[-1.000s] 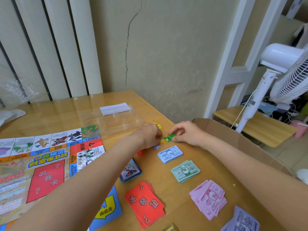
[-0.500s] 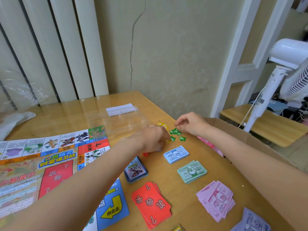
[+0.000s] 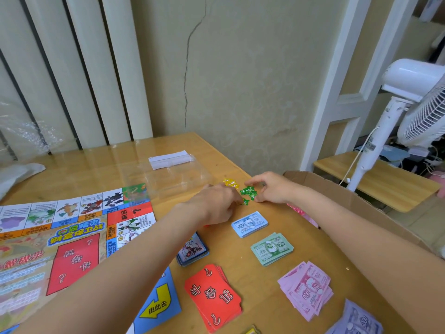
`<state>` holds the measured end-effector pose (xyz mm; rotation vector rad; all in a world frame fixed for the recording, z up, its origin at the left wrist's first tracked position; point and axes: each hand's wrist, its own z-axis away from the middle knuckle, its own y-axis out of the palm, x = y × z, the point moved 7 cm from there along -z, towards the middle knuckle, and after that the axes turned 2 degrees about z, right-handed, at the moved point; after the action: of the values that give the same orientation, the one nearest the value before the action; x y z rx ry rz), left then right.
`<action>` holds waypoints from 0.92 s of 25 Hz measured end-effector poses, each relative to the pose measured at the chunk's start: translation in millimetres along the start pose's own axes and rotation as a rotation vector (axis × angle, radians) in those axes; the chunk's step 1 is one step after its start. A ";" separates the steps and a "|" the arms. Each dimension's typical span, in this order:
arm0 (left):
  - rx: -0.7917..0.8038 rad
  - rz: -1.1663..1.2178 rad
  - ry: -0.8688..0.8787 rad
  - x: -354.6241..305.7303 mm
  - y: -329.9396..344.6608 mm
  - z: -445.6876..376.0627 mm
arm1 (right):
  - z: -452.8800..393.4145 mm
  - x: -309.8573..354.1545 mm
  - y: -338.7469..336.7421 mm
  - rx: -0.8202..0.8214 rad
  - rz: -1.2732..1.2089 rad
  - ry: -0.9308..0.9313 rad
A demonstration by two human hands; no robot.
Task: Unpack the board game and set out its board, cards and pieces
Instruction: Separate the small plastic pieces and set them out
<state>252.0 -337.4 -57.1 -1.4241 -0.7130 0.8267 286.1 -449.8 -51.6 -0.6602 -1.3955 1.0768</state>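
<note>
On far left of worktop (image 3: 252,256), game board (image 3: 72,237) spread flat, printed side up. Past its far corner, clear plastic tray (image 3: 168,179), with white paper strip (image 3: 168,159) behind. Nearer to viewer, beside board edge: picture card deck (image 3: 192,251), partly under left forearm, and red card deck (image 3: 214,295). Further right, money stacks in row: blue notes (image 3: 249,224), green notes (image 3: 272,248), pink notes (image 3: 305,288).

At middle, left hand (image 3: 214,206) with fingers curled down onto worktop, tips at one green star token (image 3: 245,201); whether pinching it, cannot tell, since back of hand hides tips. Just right of it, green star pile (image 3: 248,192), and yellow star tokens (image 3: 230,183) touching behind. Right hand (image 3: 272,189) arched over pile from right side, thumb and forefinger apart and low at pile edges, holding nothing clearly.

Key relation, as judgement: pile lying between both hands, right fingers nearer; loose single star closer to left fingers. Gathering probably needing small inward sweep from both sides. Cardboard box (image 3: 361,203) open at right edge.
</note>
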 end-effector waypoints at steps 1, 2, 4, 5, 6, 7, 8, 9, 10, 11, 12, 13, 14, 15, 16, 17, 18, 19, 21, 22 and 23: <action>0.009 -0.004 -0.008 1.5 -0.3 1.1 | -0.6 2.5 -0.2 0.015 0.037 -0.006; 0.014 -0.012 -0.014 2.9 -1.2 2.5 | -1.1 5.2 -1.0 0.012 0.064 -0.014; 0.012 -0.033 -0.019 6.0 -4.4 5.4 | -1.2 9.9 -1.1 -0.010 0.062 -0.038; 0.012 -0.033 -0.022 7.8 -5.2 5.9 | -0.3 11.3 0.3 -0.017 0.046 -0.052; 0.012 -0.026 -0.027 9.7 -4.9 6.6 | 0.8 13.6 1.9 -0.022 0.040 -0.069; 0.013 -0.015 -0.033 11.4 -4.0 7.5 | 1.4 15.8 3.4 -0.033 0.050 -0.088; 0.017 0.004 -0.036 12.0 -2.7 9.0 | 1.0 16.5 4.4 -0.051 0.061 -0.105; 0.013 0.034 -0.038 11.7 -2.6 11.0 | 0.2 16.4 4.2 -0.075 0.059 -0.114; -0.013 0.077 -0.045 12.3 -4.9 13.1 | -0.9 15.5 3.9 -0.091 0.044 -0.114; -0.067 0.136 -0.063 14.7 -10.5 15.5 | -1.7 14.1 3.9 -0.096 0.031 -0.109; -0.137 0.203 -0.097 19.5 -18.4 17.8 | -2.1 12.6 4.0 -0.092 0.029 -0.102; -0.201 0.261 -0.140 26.2 -25.8 20.4 | -2.2 11.1 4.1 -0.080 0.036 -0.095; -0.245 0.297 -0.178 33.3 -31.2 22.7 | -2.1 10.0 3.6 -0.069 0.035 -0.090; -0.266 0.313 -0.207 40.0 -34.0 24.5 | -1.9 10.4 1.9 -0.068 0.023 -0.088; -0.269 0.316 -0.227 45.8 -34.3 26.0 | -2.0 12.0 -1.2 -0.083 0.002 -0.095; -0.258 0.312 -0.241 50.0 -32.8 27.5 | -1.6 16.1 -5.3 -0.111 -0.021 -0.113; -0.237 0.304 -0.248 52.0 -30.6 29.4 | -0.8 22.1 -9.4 -0.140 -0.038 -0.139; -0.212 0.301 -0.242 52.0 -27.5 30.7 | 0.6 29.2 -11.9 -0.153 -0.050 -0.167; -0.179 0.327 -0.201 47.1 -22.6 32.9 | 4.8 45.8 -8.1 -0.104 -0.049 -0.221; -0.174 0.350 -0.176 43.7 -21.9 34.6 | 7.9 55.0 -2.0 -0.047 -0.022 -0.247; -0.169 0.364 -0.154 40.5 -21.9 36.7 | 10.5 63.2 6.2 0.021 0.023 -0.267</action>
<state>245.0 -282.8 -36.2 -1.6842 -0.6602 1.1914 265.4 -393.6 -27.8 -0.5323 -1.6052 1.2298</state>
